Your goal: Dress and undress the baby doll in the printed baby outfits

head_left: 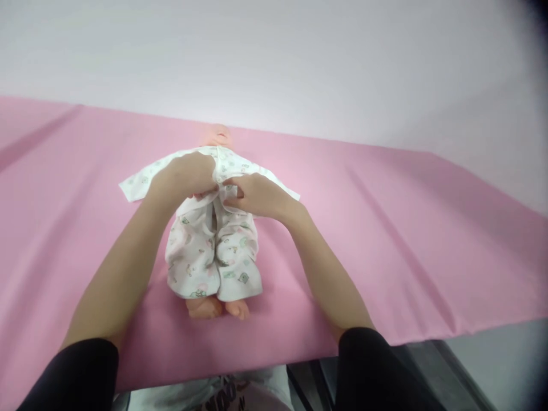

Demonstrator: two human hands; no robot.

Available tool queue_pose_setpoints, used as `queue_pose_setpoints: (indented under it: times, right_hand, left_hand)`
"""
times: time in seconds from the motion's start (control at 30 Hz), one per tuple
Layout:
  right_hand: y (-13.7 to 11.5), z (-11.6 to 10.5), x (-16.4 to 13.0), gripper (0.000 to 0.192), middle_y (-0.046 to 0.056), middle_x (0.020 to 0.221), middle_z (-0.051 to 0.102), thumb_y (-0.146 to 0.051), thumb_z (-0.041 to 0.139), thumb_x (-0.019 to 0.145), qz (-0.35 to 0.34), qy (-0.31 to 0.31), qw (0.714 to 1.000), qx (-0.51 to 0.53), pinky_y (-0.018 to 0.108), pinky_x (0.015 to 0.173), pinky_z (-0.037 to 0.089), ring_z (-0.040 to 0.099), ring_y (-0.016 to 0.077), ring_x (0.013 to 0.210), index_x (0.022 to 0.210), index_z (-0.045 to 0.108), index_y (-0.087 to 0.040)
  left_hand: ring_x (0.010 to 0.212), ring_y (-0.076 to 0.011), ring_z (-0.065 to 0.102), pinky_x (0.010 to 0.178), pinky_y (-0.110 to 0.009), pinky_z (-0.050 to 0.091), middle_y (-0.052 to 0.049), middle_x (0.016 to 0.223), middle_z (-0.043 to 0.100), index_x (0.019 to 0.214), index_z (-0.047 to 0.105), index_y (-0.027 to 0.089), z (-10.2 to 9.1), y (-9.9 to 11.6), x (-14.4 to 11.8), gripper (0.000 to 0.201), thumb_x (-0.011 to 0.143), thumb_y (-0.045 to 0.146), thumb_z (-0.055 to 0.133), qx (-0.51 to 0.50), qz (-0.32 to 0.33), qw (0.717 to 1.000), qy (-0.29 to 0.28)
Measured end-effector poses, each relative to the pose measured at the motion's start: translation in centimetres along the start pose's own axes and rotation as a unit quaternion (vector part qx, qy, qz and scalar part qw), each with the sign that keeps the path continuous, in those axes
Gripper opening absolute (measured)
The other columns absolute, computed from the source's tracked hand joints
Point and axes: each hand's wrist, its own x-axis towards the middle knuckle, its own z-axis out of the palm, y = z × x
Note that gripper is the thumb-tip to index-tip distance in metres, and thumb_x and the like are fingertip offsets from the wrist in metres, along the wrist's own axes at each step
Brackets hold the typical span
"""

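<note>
A baby doll point(220, 136) lies on its back, dressed in a white patterned shirt point(240, 164) and matching trousers point(192, 257). My left hand point(192, 174) is closed on the front of the shirt, its fingers curled under and mostly hidden. From the other side, my right hand point(259, 194) grips the shirt front at its middle opening, thumb and forefinger against the cloth. Small buttons run down that opening. Both sleeves spread out sideways, and the doll's bare feet point(205, 308) show below the trouser legs.
A pink cloth point(363, 257) with fold creases covers the table. Behind it rises a pale wall point(274, 63). The table's near edge lies just in front of my body, with dark metal legs point(432, 365) below at the right.
</note>
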Motion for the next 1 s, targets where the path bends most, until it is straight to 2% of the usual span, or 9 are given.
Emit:
queue_pose_setpoints:
  times: [0.17, 0.3, 0.5, 0.63, 0.77, 1.0]
  right_hand:
    - [-0.3, -0.2, 0.1, 0.031, 0.002, 0.083, 0.064, -0.027, 0.060, 0.084, -0.001, -0.009, 1.000, -0.007, 0.026, 0.057, 0.034, 0.057, 0.0174, 0.076, 0.114, 0.065, -0.019]
    - [-0.2, -0.1, 0.2, 0.020, 0.004, 0.085, 0.063, -0.029, 0.059, 0.084, 0.004, -0.009, 1.000, -0.012, 0.026, 0.056, 0.034, 0.057, 0.0183, 0.078, 0.100, 0.066, -0.019]
    - [0.1, -0.3, 0.1, 0.025, 0.005, 0.091, 0.063, -0.032, 0.059, 0.084, 0.007, -0.030, 0.999, -0.017, 0.026, 0.058, 0.035, 0.058, 0.0201, 0.085, 0.105, 0.065, -0.020]
    - [0.2, -0.7, -0.1, 0.025, 0.005, 0.088, 0.063, -0.032, 0.059, 0.085, 0.010, -0.042, 0.999, -0.013, 0.027, 0.058, 0.035, 0.058, 0.0193, 0.081, 0.106, 0.064, -0.019]
    - [0.5, -0.7, -0.3, 0.027, 0.005, 0.092, 0.064, -0.032, 0.060, 0.084, 0.013, -0.046, 0.999, -0.004, 0.027, 0.058, 0.035, 0.058, 0.0193, 0.080, 0.107, 0.064, -0.019]
    - [0.9, -1.3, -0.8, 0.027, 0.002, 0.094, 0.065, -0.034, 0.060, 0.085, 0.040, -0.077, 0.996, -0.003, 0.025, 0.059, 0.038, 0.060, 0.0138, 0.069, 0.109, 0.061, -0.022]
  left_hand:
    - [0.056, -0.0174, 0.063, 0.054, -0.026, 0.048, -0.009, 0.068, 0.069, 0.056, 0.056, 0.015, -0.1, -0.1, -0.4, 0.026, 0.073, 0.033, 0.052, -0.030, 0.035, 0.999, -0.017]
    - [0.055, -0.0173, 0.064, 0.052, -0.025, 0.050, -0.007, 0.065, 0.067, 0.055, 0.052, 0.015, -0.1, -0.1, -0.5, 0.029, 0.074, 0.037, 0.054, -0.066, 0.048, 0.996, -0.041]
    - [0.054, -0.0182, 0.064, 0.046, -0.025, 0.045, -0.004, 0.061, 0.061, 0.056, 0.045, 0.017, -0.1, 0.2, -0.8, 0.027, 0.071, 0.034, 0.059, -0.051, 0.030, 0.998, -0.028]
    - [0.055, -0.0172, 0.063, 0.047, -0.024, 0.044, -0.006, 0.066, 0.063, 0.056, 0.042, 0.018, -0.3, -0.1, -1.0, 0.022, 0.072, 0.028, 0.054, -0.049, 0.035, 0.997, -0.040]
    - [0.063, -0.0173, 0.066, 0.054, -0.022, 0.049, -0.008, 0.071, 0.068, 0.057, 0.047, 0.017, -0.5, -0.6, -0.9, 0.021, 0.071, 0.030, 0.054, -0.081, 0.036, 0.994, -0.066]
    - [0.070, -0.0209, 0.068, 0.063, -0.025, 0.049, -0.007, 0.069, 0.069, 0.058, 0.055, 0.017, 0.0, -1.1, -0.7, 0.020, 0.065, 0.035, 0.060, -0.090, 0.025, 0.994, -0.050]
